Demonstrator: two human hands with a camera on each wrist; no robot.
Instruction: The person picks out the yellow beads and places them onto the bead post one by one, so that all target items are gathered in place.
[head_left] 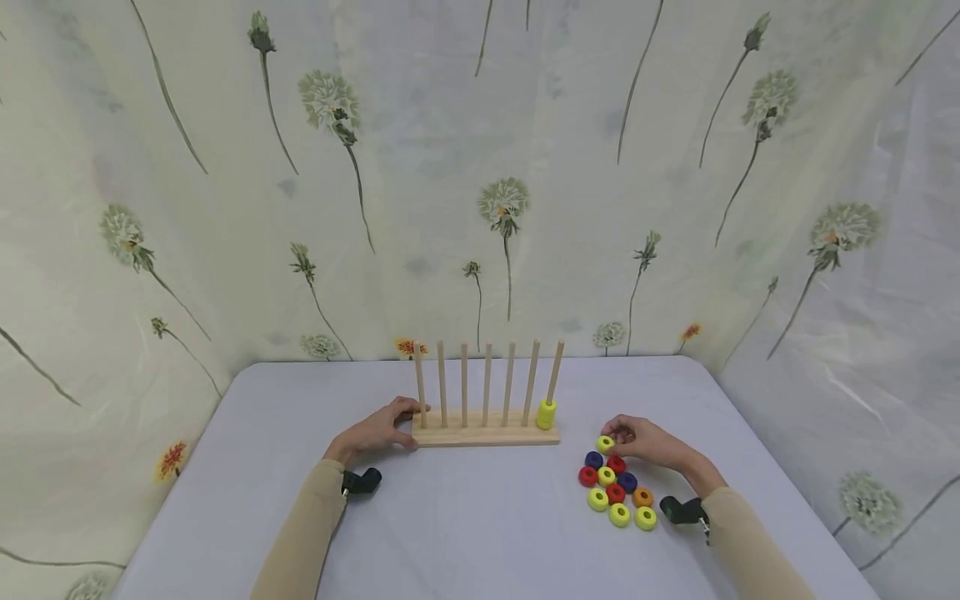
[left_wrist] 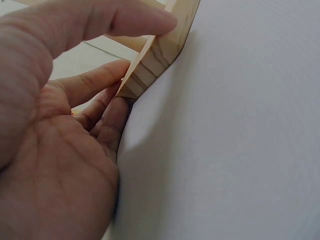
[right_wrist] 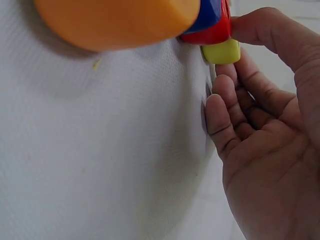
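L hand [head_left: 375,429] gripping L end of peg rack [head_left: 480,437]; R hand [head_left: 647,442] at yellow bead [head_left: 602,448], can't tell if pinched. Yellow stack [head_left: 546,415] on far-R peg [head_left: 556,372]; other 6 pegs [head_left: 464,383] bare, mixed beads [head_left: 615,495] loose.

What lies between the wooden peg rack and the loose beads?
In the head view, only bare tabletop lies between the wooden peg rack and the loose beads.

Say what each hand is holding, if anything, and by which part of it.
The left hand holds the wooden base by its left end. The right hand is at the farthest loose yellow bead; whether it grips it cannot be told.
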